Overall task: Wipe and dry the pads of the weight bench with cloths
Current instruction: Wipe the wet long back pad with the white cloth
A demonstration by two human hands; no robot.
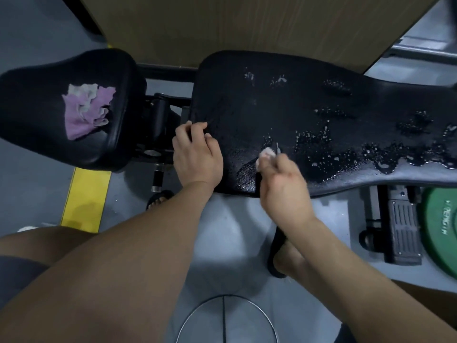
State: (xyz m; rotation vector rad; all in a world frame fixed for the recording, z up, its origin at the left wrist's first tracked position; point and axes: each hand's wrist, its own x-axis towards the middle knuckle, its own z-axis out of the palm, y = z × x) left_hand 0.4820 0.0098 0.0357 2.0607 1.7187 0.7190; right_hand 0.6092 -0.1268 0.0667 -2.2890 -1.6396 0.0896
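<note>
The long black back pad (284, 102) of the weight bench lies across the middle, wet with foamy droplets toward its right end. My right hand (284, 186) presses a small pale cloth (266, 152) onto the pad's near edge; most of that cloth is hidden in my fist. Resting on the pad's left end, my left hand (196, 154) curls its fingers over the edge and holds nothing else. The black seat pad (37, 78) sits to the left, with a crumpled purple and white cloth (85, 111) lying on it.
A brown wooden panel (222, 26) stands behind the bench. A green weight plate (442, 229) and a black foot pedal (403, 233) lie on the grey floor at right. Yellow floor marking (84, 199) is at left. My sandalled feet (286, 256) stand under the bench edge.
</note>
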